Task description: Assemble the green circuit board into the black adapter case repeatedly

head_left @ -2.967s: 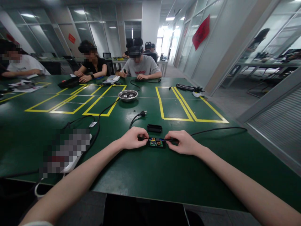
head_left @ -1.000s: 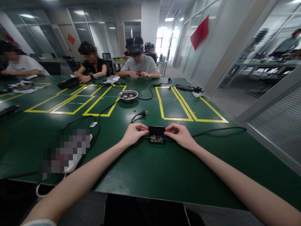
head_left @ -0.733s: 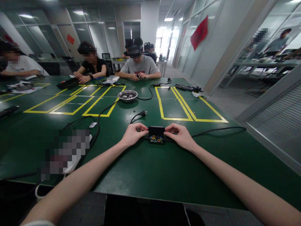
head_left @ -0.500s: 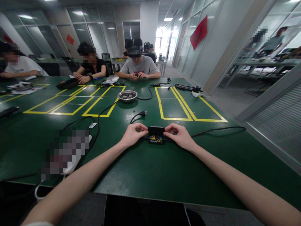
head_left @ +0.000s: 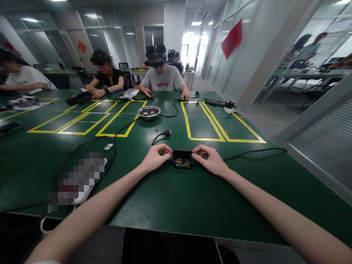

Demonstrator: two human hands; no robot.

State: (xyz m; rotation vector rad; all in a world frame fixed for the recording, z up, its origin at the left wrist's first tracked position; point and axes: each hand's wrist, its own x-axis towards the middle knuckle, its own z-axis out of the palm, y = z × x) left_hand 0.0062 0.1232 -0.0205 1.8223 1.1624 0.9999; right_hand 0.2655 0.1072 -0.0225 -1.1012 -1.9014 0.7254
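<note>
Between my two hands a black plastic cover (head_left: 182, 153) is tilted up on its edge. My left hand (head_left: 156, 157) pinches its left end, and my right hand (head_left: 209, 158) pinches its right end. Just below the cover, on the green table, lies an open black housing with a circuit board (head_left: 182, 163) showing ring-shaped coils and small parts. A black power cable (head_left: 255, 150) runs off to the right from beside my right hand. Beyond my left hand rests a black plug (head_left: 167, 133) on its cord.
A metal bowl (head_left: 149, 112) with small metal parts stands farther back. Yellow tape (head_left: 207, 139) marks rectangles on the table (head_left: 148, 205). To my left is a blurred-out object on a white base (head_left: 84, 192) among cables. Co-workers sit opposite; one in grey (head_left: 162, 79) has a hand near a cable.
My hands and the cover have hardly moved. Across the table, the co-worker in grey has parted their hands, one now reaching to the cable on the table.
</note>
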